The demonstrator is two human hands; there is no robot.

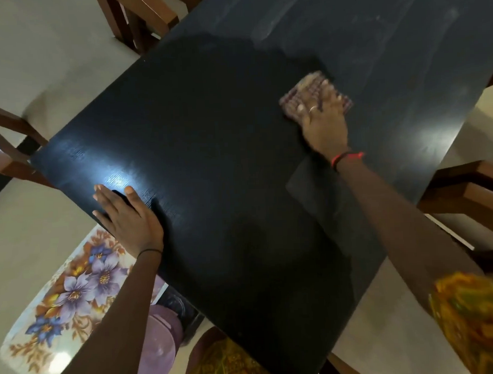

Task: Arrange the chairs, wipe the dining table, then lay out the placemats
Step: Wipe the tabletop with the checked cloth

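Dark glossy table [210, 132], wooden chairs [139, 20] round its edges; floral mat [61, 291] low beside the near left corner; left grip [126, 216] flat, fingers straight, on the left edge; right grip [322, 114] spread, pressing checked cloth [303, 89] near the right edge.

Pale cream floor [47, 48] seen on every side, brown wooden chairs [139, 20] set around a dark table [210, 132], a glossy floral-printed surface [75, 285] placed low at left, light mirrored in bright patches.
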